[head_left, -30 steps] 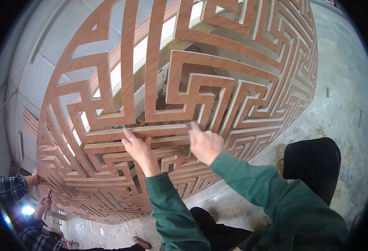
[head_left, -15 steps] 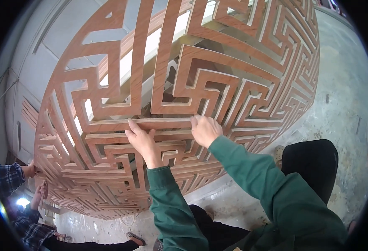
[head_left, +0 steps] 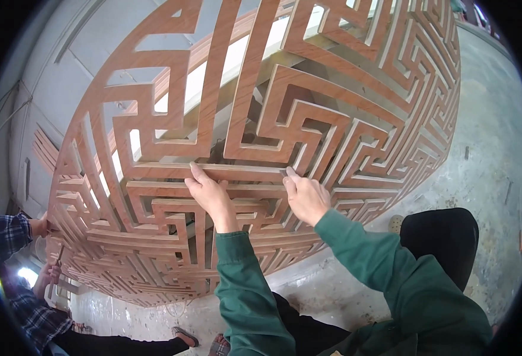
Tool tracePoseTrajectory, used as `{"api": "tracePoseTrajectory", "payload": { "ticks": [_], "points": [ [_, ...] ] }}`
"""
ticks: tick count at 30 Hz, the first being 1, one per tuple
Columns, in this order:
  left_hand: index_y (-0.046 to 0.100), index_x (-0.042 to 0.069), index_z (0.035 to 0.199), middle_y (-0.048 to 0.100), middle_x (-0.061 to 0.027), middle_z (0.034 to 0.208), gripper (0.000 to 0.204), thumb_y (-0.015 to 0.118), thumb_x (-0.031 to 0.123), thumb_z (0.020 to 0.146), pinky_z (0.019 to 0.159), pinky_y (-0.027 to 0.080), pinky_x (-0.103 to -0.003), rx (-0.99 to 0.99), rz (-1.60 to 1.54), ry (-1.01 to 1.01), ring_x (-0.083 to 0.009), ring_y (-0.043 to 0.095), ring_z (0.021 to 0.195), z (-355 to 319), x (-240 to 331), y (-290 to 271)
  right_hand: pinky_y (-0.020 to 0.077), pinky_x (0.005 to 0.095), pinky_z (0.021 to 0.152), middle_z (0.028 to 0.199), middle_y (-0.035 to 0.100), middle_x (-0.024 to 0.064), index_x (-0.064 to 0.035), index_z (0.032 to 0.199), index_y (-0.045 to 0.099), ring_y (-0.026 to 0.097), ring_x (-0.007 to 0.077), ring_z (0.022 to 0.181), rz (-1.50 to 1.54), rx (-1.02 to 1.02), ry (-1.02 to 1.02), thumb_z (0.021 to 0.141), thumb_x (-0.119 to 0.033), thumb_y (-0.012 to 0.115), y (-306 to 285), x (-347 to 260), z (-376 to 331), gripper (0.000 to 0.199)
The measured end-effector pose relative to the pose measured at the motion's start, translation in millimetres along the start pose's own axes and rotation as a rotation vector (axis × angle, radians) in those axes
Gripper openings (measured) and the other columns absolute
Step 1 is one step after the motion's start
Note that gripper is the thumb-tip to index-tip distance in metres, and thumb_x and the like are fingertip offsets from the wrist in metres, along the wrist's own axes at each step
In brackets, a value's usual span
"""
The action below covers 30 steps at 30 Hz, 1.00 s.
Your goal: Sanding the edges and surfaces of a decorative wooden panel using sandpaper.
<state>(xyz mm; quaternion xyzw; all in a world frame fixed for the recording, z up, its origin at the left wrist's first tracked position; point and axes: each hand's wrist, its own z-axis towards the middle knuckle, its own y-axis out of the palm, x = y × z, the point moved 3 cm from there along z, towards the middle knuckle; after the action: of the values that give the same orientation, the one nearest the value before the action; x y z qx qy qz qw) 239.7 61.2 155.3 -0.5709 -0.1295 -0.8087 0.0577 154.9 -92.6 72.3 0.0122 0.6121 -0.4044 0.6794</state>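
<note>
A large brown wooden lattice panel (head_left: 210, 113), cut in a maze-like pattern with pale edges, spreads out in front of me. My left hand (head_left: 212, 194) is closed around one of its horizontal bars near the middle, fingertips on the bar's far edge. A little further right, my right hand (head_left: 307, 196) has its fingers pressed together at the same bar's right end. A small dark sliver shows at these fingertips, too small to name. The undersides of both hands' grips are hidden.
Another person's hands (head_left: 48, 273) are at the panel's left edge, one holding a thin stick-like tool. A black stool or padded seat (head_left: 442, 243) stands right of my arm on the stained concrete floor (head_left: 486, 178). Several wooden strips (head_left: 45, 151) lean at the left wall.
The view has shifted slightly. My right hand has moved a little toward me and right along the bar. My left hand stays on it. The other person's lower hand has moved down.
</note>
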Motion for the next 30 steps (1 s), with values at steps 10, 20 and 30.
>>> {"api": "tracePoseTrajectory", "payload": {
  "ticks": [10, 20, 30],
  "points": [
    [0.043, -0.001, 0.097, 0.049, -0.0079, 0.086, 0.041, 0.045, 0.041, 0.098, 0.051, 0.047, -0.031, 0.032, -0.022, 0.067, -0.0153, 0.049, 0.071, 1.7, -6.6, 2.4, 0.0477, 0.0523, 0.079, 0.093, 0.065, 0.0230, -0.0049, 0.099, 0.057, 0.061, 0.0436, 0.090, 0.061, -0.121, -0.105, 0.094, -0.031, 0.038, 26.0, -71.6, 9.2, 0.033],
    [0.068, -0.006, 0.092, 0.066, -0.0134, 0.081, 0.040, 0.058, 0.033, 0.093, 0.069, 0.049, -0.033, -0.089, 0.486, 0.197, -0.0183, 0.063, 0.068, 23.4, 58.5, -96.0, 0.0498, 0.0512, 0.077, 0.092, 0.066, 0.0228, -0.0132, 0.124, 0.056, 0.064, 0.0413, 0.086, -0.150, -0.052, -0.102, 0.094, -0.034, 0.039, 6.0, -1.5, 9.6, 0.039],
    [0.051, -0.006, 0.123, 0.050, -0.0247, 0.124, 0.047, 0.044, 0.033, 0.099, 0.096, 0.036, -0.045, 0.511, 0.793, 0.647, -0.0354, 0.045, 0.115, 60.0, 19.2, -135.8, 0.0502, 0.0509, 0.076, 0.091, 0.066, 0.0210, -0.0064, 0.105, 0.055, 0.064, 0.0400, 0.086, 0.015, -0.186, -0.257, 0.095, -0.032, 0.039, 44.6, -169.4, 12.9, 0.032]
  ]
}}
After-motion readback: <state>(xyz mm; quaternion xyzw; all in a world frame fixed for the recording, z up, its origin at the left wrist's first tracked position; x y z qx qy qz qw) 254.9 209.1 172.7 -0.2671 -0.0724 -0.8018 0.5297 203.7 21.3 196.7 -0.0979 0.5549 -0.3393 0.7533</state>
